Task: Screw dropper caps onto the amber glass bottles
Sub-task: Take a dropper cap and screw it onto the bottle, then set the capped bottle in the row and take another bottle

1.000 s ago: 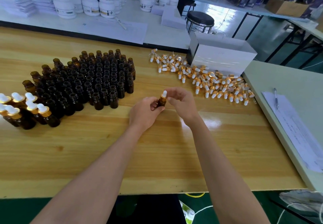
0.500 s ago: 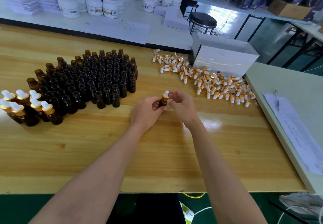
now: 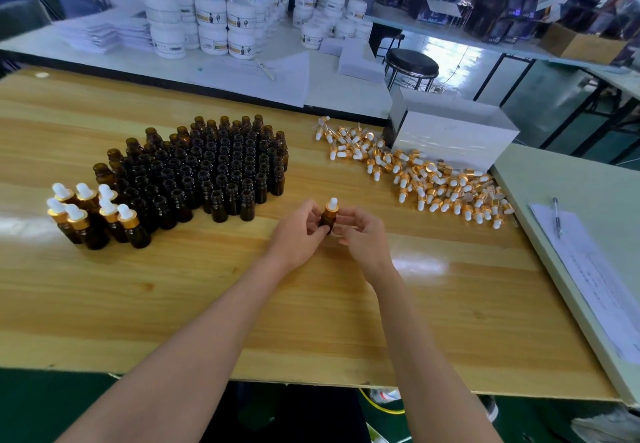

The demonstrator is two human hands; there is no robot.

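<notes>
Left grip [image 3: 298, 231] and right grip [image 3: 362, 233] tight around upright amber bottle [image 3: 327, 220], dropper cap [image 3: 332, 204] uppermost.

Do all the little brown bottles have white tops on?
No: most amber bottles stand open-necked; only the capped group at the left and the held bottle wear droppers.

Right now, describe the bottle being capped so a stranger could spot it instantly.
Start at the wooden table, near the front of the block of uncapped amber bottles. There the left hand and right hand hold one capped amber bottle, the only bottle not standing in a group.
</notes>
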